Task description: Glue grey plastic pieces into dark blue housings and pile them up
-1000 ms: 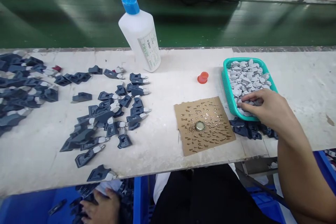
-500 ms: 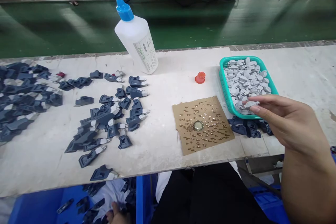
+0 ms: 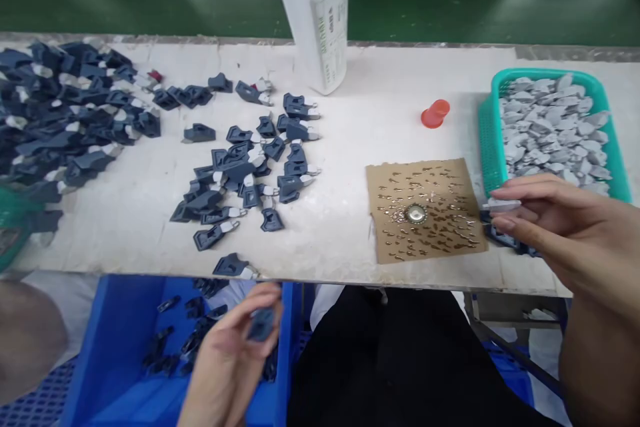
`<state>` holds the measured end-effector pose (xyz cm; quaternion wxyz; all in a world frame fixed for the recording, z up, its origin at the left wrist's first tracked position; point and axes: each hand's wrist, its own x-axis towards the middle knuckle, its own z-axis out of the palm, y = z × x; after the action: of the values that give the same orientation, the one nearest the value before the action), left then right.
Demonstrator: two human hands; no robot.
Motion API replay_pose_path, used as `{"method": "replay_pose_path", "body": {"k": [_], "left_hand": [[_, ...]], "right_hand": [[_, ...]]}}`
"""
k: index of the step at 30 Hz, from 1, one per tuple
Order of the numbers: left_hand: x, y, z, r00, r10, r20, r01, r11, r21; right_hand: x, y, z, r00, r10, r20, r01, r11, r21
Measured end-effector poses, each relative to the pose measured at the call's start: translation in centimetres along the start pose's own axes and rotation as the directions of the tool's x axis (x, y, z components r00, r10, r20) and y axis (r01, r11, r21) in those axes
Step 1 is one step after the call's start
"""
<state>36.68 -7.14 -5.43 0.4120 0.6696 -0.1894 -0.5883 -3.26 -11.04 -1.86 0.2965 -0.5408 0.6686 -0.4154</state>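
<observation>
My right hand (image 3: 565, 233) pinches a small light grey piece (image 3: 503, 205) at the front left corner of the green basket (image 3: 487, 140), which is full of similar grey pieces. My left hand (image 3: 240, 347), slightly blurred, holds a dark blue-grey part (image 3: 261, 324) just below the table's front edge, over the blue bin (image 3: 107, 347). Between the hands lies a brown cardboard square (image 3: 400, 240) dotted with glossy drops, with a round metal cap (image 3: 415, 213) on it. Joined dark and light parts (image 3: 240, 167) are scattered left of the cardboard.
A white bottle (image 3: 320, 20) stands behind the parts, near a small red cap (image 3: 435, 113). A large heap of dark parts (image 3: 75, 107) covers the table's left. Another green basket (image 3: 15, 220) and a person's arm (image 3: 30, 340) show at the left edge.
My left hand has risen out of the blue bin with a dark part. The view has tilted down and shifted left; my right hand still holds its grey piece, now lower against the basket.
</observation>
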Motion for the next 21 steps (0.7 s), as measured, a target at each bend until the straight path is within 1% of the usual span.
{"method": "replay_pose_path", "body": {"k": [1,2,3,4,5,6,8,10,12,14,16,18,19,21], "left_hand": [[-0.2,0.1,2.0,0.99,0.013,0.142,-0.006,0.999,-0.048],[-0.3,0.1,3.9,0.958,0.035,0.285,-0.011,0.996,-0.086],[-0.3,-0.1,5.7,0.916,0.076,0.393,-0.032,0.993,-0.118],[-0.1,-0.3,7.3,0.879,0.118,0.462,-0.054,0.987,-0.149],[0.0,-0.5,8.7,0.849,0.147,0.508,-0.068,0.983,-0.17],[0.2,-0.7,9.9,0.832,0.165,0.529,-0.075,0.979,-0.188],[0.6,-1.1,11.8,0.819,0.179,0.546,-0.067,0.974,-0.218],[0.8,-1.3,12.8,0.813,0.203,0.546,-0.088,0.969,-0.23],[1.0,-1.2,13.3,0.813,0.223,0.537,-0.115,0.967,-0.228],[1.1,-1.0,13.5,0.814,0.204,0.544,-0.081,0.967,-0.242],[1.2,-0.9,13.6,0.802,0.147,0.579,0.031,0.958,-0.285],[1.4,-0.7,13.8,0.777,0.078,0.625,0.177,0.925,-0.335],[1.5,-0.7,13.9,0.758,0.046,0.651,0.253,0.899,-0.358],[1.8,-0.5,13.9,0.704,0.001,0.71,0.395,0.831,-0.393]], "right_hand": [[0.0,0.0,0.5,0.999,-0.016,0.041,0.019,0.998,-0.062],[-0.1,0.0,1.1,0.996,-0.038,0.075,0.048,0.989,-0.141],[-0.2,0.0,1.7,0.993,-0.07,0.091,0.089,0.971,-0.224],[-0.2,0.0,2.3,0.99,-0.108,0.095,0.132,0.943,-0.306],[-0.3,0.0,2.8,0.984,-0.147,0.096,0.173,0.908,-0.381],[-0.4,0.1,3.4,0.977,-0.19,0.102,0.215,0.872,-0.439],[-0.4,0.2,4.3,0.956,-0.269,0.12,0.292,0.805,-0.517],[-0.4,0.3,5.0,0.933,-0.326,0.151,0.352,0.741,-0.572],[-0.2,0.4,5.4,0.914,-0.365,0.18,0.395,0.692,-0.604],[0.0,0.3,5.5,0.892,-0.39,0.23,0.443,0.647,-0.62],[0.0,0.2,5.5,0.873,-0.403,0.274,0.48,0.619,-0.621],[-0.3,0.0,5.4,0.88,-0.388,0.273,0.47,0.629,-0.619],[-0.4,-0.2,5.4,0.897,-0.368,0.244,0.437,0.66,-0.611],[-0.7,-0.5,5.2,0.946,-0.297,0.13,0.319,0.78,-0.539]]}}
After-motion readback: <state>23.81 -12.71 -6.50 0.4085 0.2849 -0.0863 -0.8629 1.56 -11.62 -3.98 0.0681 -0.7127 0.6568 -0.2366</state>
